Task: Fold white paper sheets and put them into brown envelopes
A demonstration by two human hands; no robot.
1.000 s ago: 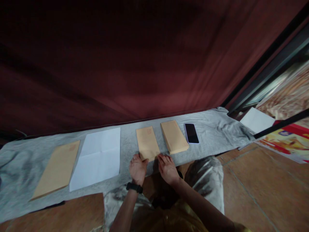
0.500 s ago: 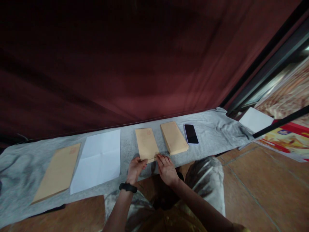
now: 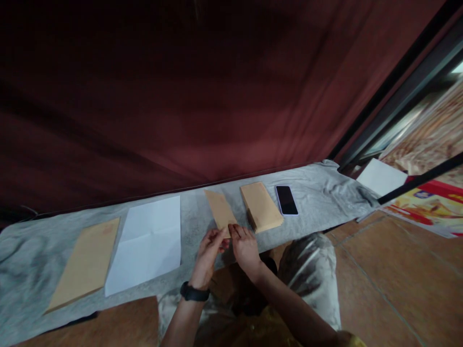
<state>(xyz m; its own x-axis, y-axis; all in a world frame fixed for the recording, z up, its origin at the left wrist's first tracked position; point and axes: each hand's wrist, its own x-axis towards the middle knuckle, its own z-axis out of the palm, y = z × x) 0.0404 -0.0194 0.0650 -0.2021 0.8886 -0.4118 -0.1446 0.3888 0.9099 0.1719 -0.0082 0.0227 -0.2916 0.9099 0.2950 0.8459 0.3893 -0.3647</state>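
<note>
Step judged in hand: near short end of brown envelope (image 3: 220, 211) being raised off worktop (image 3: 325, 193). The end is pinched by fingertips of left hand (image 3: 209, 250) and right hand (image 3: 244, 246), hands brought close together. Envelope located just left of envelope stack (image 3: 261, 206); phone (image 3: 286, 199) just right of stack. Long axis laid away from person, far end angled slightly left and rested on worktop. Thin paper: light, even pinch judged needed for further lift.
</note>
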